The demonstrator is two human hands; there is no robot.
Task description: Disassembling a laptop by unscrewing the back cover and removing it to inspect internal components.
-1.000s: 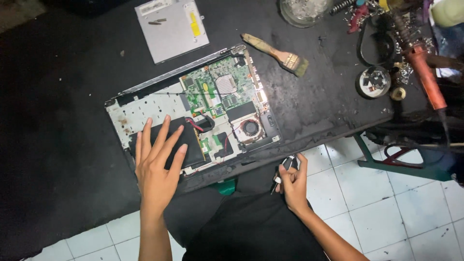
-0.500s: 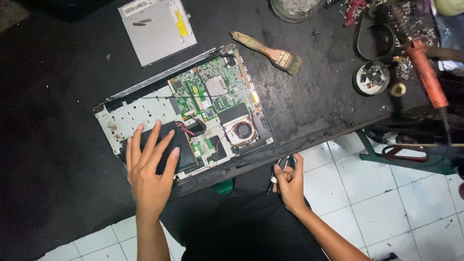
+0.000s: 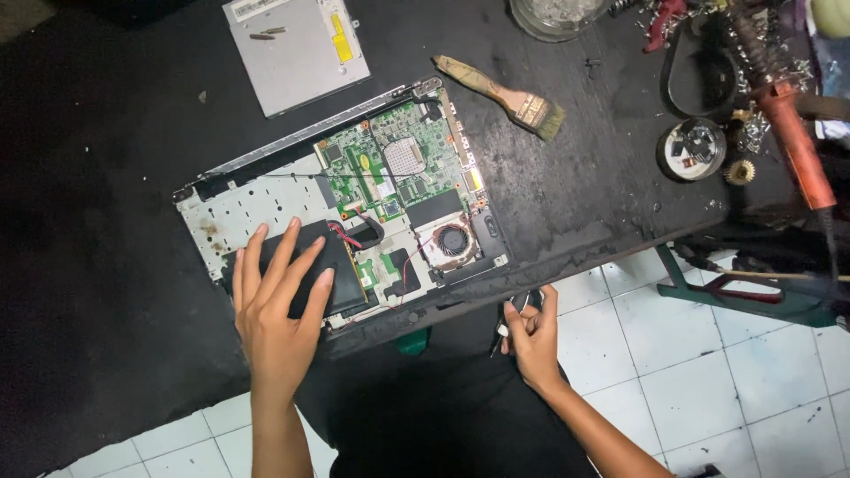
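Opened laptop (image 3: 354, 204) lies on the black table (image 3: 106, 265), directly under and ahead of the left hand (image 3: 279, 305), which rests flat, fingers spread, gripping nothing, on the black battery pack (image 3: 341, 265). The chassis corner nearly meets the table's near edge. Right hand (image 3: 531, 336) hangs past that edge, curled around a small dark object (image 3: 524, 304), hard to identify. Beyond it, a paintbrush (image 3: 505, 88); bare tabletop lies left.
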